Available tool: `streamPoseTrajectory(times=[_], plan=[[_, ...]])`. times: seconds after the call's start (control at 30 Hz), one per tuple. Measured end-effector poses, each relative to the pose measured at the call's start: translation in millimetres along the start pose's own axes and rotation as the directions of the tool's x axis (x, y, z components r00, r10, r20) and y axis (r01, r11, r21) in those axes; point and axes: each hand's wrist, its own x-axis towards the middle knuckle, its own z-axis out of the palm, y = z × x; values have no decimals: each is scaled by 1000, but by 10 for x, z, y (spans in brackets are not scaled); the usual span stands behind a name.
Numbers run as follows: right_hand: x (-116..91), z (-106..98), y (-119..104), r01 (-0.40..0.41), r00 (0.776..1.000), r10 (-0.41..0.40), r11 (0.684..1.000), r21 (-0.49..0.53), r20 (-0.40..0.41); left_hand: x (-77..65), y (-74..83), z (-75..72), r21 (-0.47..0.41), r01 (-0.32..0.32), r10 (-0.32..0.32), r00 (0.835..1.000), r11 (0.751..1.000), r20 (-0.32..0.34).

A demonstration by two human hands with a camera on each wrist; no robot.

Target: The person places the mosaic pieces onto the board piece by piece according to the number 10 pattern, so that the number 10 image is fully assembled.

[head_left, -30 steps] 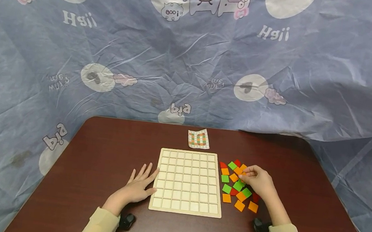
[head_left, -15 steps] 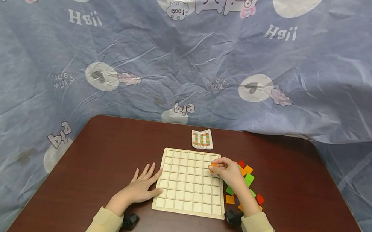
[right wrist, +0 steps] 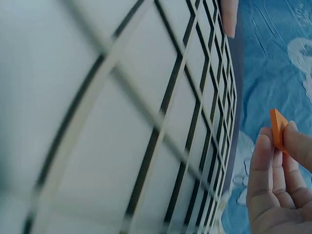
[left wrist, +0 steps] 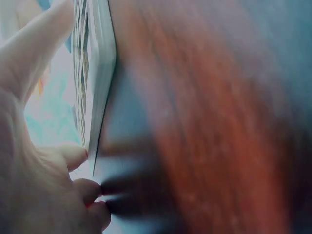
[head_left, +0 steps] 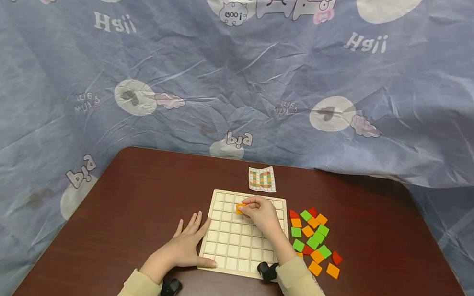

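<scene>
A pale wooden grid board [head_left: 226, 250] lies in the middle of the dark table. Over its upper part, my right hand [head_left: 261, 214] pinches an orange square tile [head_left: 240, 208] between thumb and fingers; the right wrist view shows the tile [right wrist: 278, 130] tilted and above the grid. At the board's left edge my left hand [head_left: 185, 247] is spread, its thumb on the lower left corner and its fingertips along the side. In the left wrist view, the left hand [left wrist: 36, 161] borders the board's edge [left wrist: 100, 63].
Right of the board lie several loose tiles: green squares [head_left: 312, 242], orange squares [head_left: 333, 271] and red pieces with a curved side [head_left: 336, 258]. Behind the board is a small paper [head_left: 262, 178] with a coloured grid pattern. A patterned blue cloth [head_left: 210, 73] hangs behind the table.
My right hand has picked the orange tile from the loose tiles and carried it left over the board. The left thumb has moved down to the board's lower left corner.
</scene>
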Motion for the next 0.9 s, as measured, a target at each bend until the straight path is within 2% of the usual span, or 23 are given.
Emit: streamPoseTrajectory(times=[0.4, 0.63, 0.9], plan=[[170, 363, -129, 4, 1000, -4, 993, -117, 1, -35, 61, 78, 38, -28, 29, 999, 999, -17], [268, 485, -163, 65, 998, -65, 970, -236, 9, -34, 86, 111, 50, -31, 33, 999, 998, -30], [360, 578, -171, 23, 1000, -15, 947, -319, 27, -34, 78, 75, 65, -18, 21, 999, 998, -32]])
